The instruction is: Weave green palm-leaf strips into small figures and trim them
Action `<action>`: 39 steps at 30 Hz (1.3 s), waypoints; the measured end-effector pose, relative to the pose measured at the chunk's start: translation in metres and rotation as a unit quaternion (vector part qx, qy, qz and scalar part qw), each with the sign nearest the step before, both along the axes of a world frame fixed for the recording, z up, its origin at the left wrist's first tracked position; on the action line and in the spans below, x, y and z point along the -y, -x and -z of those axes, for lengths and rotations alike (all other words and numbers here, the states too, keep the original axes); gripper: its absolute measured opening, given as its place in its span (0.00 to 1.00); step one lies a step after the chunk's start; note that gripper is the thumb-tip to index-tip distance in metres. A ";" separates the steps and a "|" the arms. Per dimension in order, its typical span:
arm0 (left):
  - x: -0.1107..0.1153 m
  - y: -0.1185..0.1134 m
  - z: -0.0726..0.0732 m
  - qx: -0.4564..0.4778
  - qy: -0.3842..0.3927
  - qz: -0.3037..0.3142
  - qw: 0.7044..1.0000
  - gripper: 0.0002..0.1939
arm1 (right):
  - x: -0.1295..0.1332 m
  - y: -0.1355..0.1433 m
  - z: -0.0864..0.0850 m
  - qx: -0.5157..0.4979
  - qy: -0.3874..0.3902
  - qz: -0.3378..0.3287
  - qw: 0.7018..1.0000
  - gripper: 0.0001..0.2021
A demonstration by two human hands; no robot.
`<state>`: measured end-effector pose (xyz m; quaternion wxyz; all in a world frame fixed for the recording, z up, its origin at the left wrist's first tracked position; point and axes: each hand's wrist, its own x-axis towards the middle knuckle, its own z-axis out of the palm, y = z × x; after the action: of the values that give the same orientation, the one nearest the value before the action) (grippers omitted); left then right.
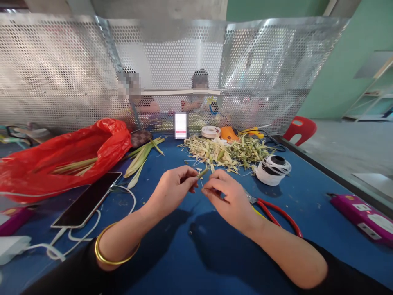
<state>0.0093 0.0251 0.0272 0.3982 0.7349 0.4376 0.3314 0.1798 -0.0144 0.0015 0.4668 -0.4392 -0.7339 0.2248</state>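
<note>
In front of me, my left hand [176, 186] is closed in a pinch around a short green stalk [203, 172] that looks like plant husk or leaf. A pale bit sticks out at the stalk's far end. Close beside it, the fingers of my right hand [225, 194] are pressed together on a thin white strand [202, 184] running up toward the stalk. Behind both hands lies a heap of pale green and yellow plant scraps [227, 151]. Red-handled scissors or pliers [276, 211] lie partly hidden beyond my right wrist, near a spool of white string [272, 172].
At left are a red plastic bag [101, 139] with stalks inside, loose husk leaves [138, 162], a phone [89, 200] and a white cable [132, 196]. A lit phone [181, 125] stands at the perforated metal screen [172, 49]. A purple power strip [362, 213] lies right. People sit behind the screen.
</note>
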 end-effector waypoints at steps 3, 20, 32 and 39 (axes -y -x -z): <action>0.001 -0.001 0.004 -0.041 -0.042 0.006 0.998 0.07 | 0.003 -0.002 -0.002 0.003 -0.070 -0.061 0.996 0.07; 0.005 -0.006 0.011 -0.176 -0.164 0.015 0.970 0.10 | 0.008 0.004 -0.005 0.104 -0.051 -0.124 0.986 0.09; 0.002 -0.001 -0.006 0.038 0.156 0.163 0.974 0.04 | -0.022 -0.014 0.003 -0.421 0.365 -0.159 0.815 0.09; 0.001 -0.010 0.002 0.102 0.084 0.041 0.990 0.04 | -0.017 0.002 0.012 -0.533 0.410 -0.120 0.730 0.05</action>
<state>0.0190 0.0237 0.0248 0.5141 0.6784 0.3905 0.3507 0.1780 0.0029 -0.0108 0.5252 -0.3042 -0.2479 0.7551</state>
